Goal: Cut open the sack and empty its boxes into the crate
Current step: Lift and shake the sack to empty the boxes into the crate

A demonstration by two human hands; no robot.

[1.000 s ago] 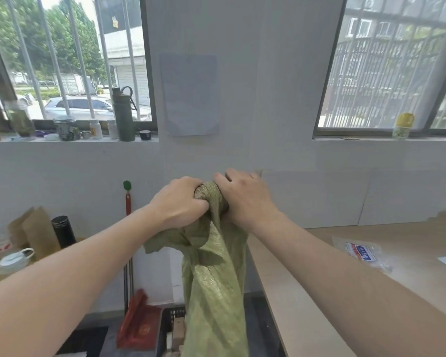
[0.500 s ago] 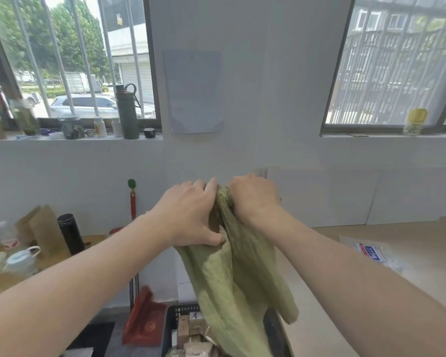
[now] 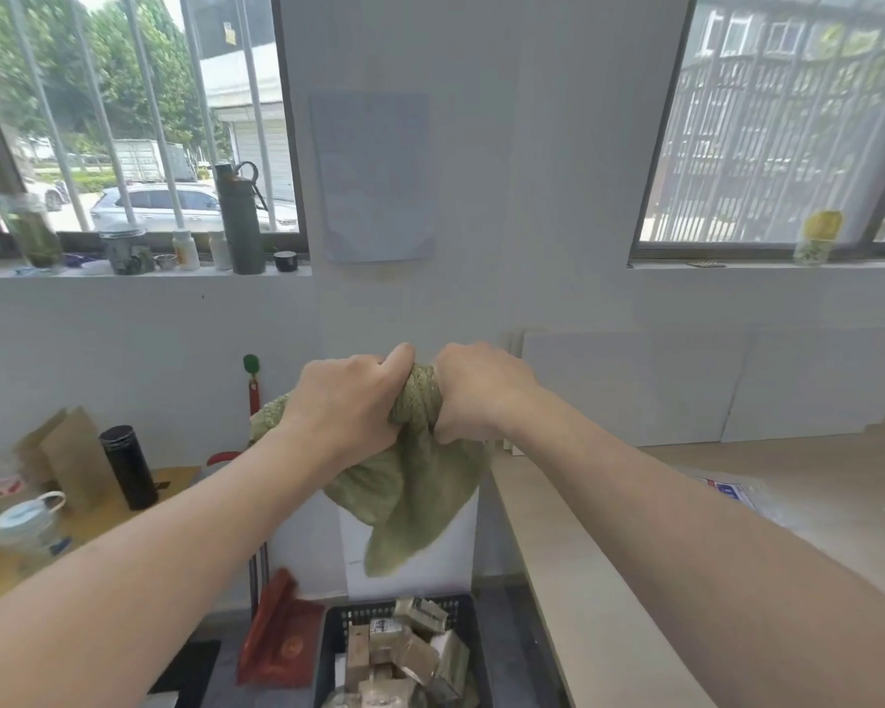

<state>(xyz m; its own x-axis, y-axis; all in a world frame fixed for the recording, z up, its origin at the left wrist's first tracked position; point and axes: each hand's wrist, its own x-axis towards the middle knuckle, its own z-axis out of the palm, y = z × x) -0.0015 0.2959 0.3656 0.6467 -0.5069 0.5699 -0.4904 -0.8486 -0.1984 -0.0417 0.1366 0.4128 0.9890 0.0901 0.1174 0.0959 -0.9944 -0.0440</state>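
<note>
Olive-green sack [image 3: 415, 482]; tan-brown boxes [image 3: 404, 656]; black crate [image 3: 338, 631]; red dustpan [image 3: 277, 631].

Far below the fingers [image 3: 397, 361], grey floor [image 3: 507, 631] bearing a black crate [image 3: 338, 628] heaped with boxes [image 3: 404, 651], red dustpan [image 3: 277, 641] just left of it. Right of the fingers, pale wooden table [image 3: 609, 580] carrying a clear plastic packet [image 3: 731, 490]. Left, a second table [image 3: 108, 523] holding black flask [image 3: 128, 465], paper bag [image 3: 72, 452], face mask [image 3: 26, 523].

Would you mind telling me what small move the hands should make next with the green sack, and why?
Probably lay the sack aside on the counter: both the left hand and right hand grip it bunched, it hangs limp, and boxes already lie in the crate.
</note>
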